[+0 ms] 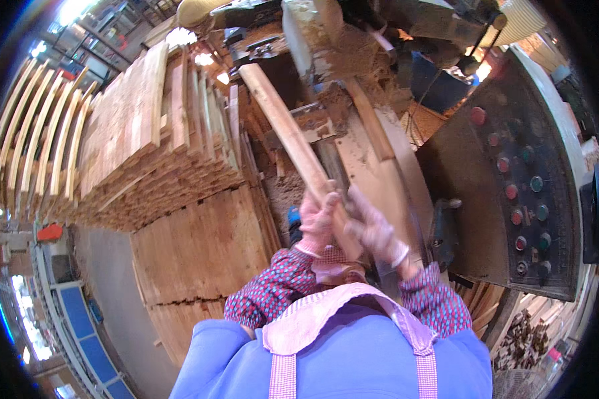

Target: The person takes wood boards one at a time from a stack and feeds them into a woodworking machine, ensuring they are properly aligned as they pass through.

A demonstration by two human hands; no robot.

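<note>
Your L hand [318, 223], gloved, is wrapped round the wood strip [283, 130], which slants from mid-frame to upper center. Your R hand [378, 233] is just beside it, right of center, but blurred; can't tell if it's gripping or free. Progress, best guess: this pc. is mid-handling, not yet set down. Can't tell if it's been cut or is pre-cut. A big board stack [126, 120] sits upper L; no telling if those are done or waiting, so qty left is unclear. Machine bed [373, 193] is center-R, control panel [492, 199] far R.
</note>
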